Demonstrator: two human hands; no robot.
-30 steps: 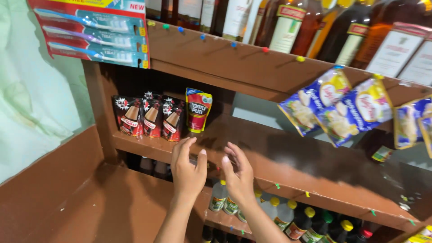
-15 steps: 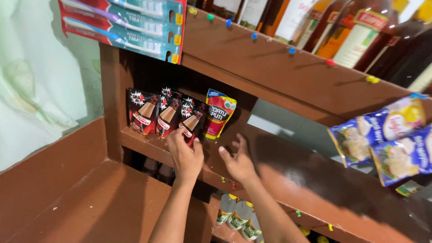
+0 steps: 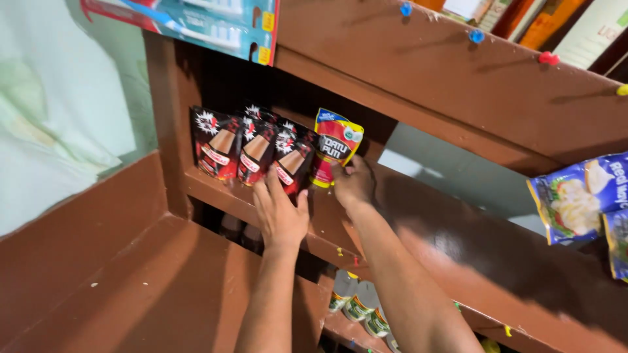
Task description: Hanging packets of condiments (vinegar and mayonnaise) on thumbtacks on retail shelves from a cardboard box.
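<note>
Three dark stand-up pouches point(image 3: 252, 149) with brown and red print stand in a row on a brown wooden shelf point(image 3: 216, 193). My left hand point(image 3: 281, 212) lies flat against the front of the rightmost dark pouch point(image 3: 291, 160), fingers spread. Beside them stands a red and yellow pouch point(image 3: 333, 147). My right hand point(image 3: 353, 183) touches its lower right edge, fingers curled around it.
Blue toothbrush packs point(image 3: 196, 23) hang from the shelf above. Coloured push pins point(image 3: 476, 36) dot the upper board. Blue snack sachets point(image 3: 582, 199) hang at the right. Small bottles point(image 3: 356, 301) stand on the lower shelf. A pale wall is at the left.
Both hands have reached forward to the shelf; the left now rests on the dark pouch and the right has closed on the red and yellow pouch. The view has moved closer.
</note>
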